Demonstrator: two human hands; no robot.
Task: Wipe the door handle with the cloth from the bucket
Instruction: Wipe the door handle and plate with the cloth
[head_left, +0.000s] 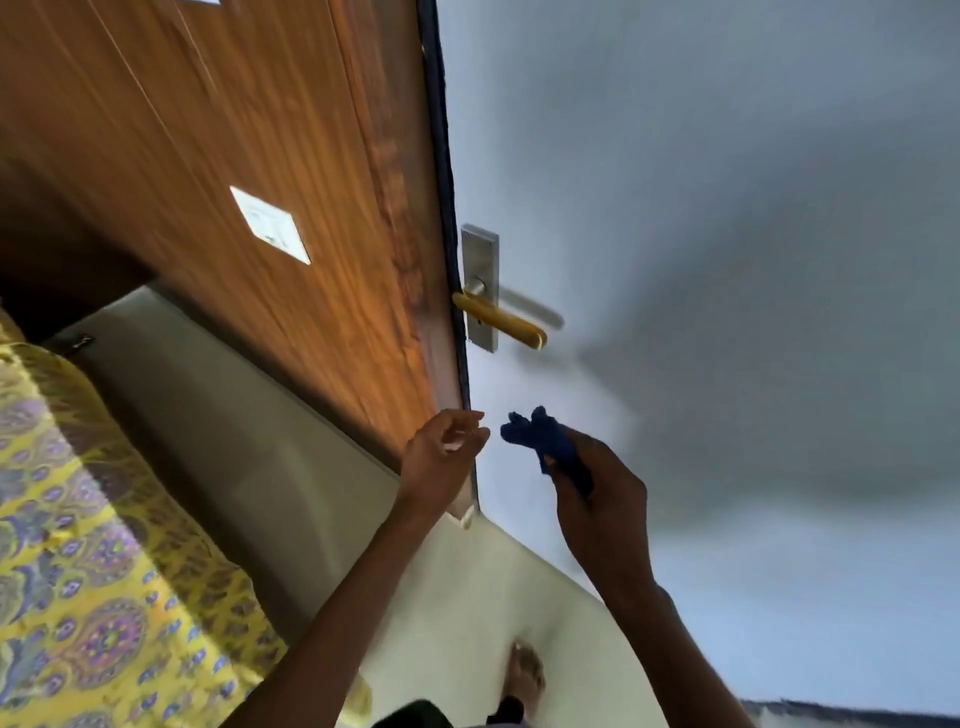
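I have the right hand (597, 499) raised in front of the pale door (727, 208), its fingers pinched around a bunched dark blue cloth (545, 441). The cloth sticks up past my fingertips, crumpled into a small wad, and touches nothing but the hand. My left hand (441, 457) sits just beside it, level with it, fingers loosely curled and apart, gripping nothing; a small gap separates it from the cloth.

The door handle (501, 319) is above both hands, well clear of the cloth. It is a yellowish lever sticking out from a grey metal plate (480, 260) mounted near the door's dark edge (444, 208). The lever points to the right and slightly down in my tilted view.

Left of the door edge I see a brown wood-grain panel (234, 130) bearing a small white switch plate (270, 223). A yellow patterned bedcover (78, 571) fills the lower left corner, and a bare foot (527, 675) stands on the light floor (467, 597) below my arms.
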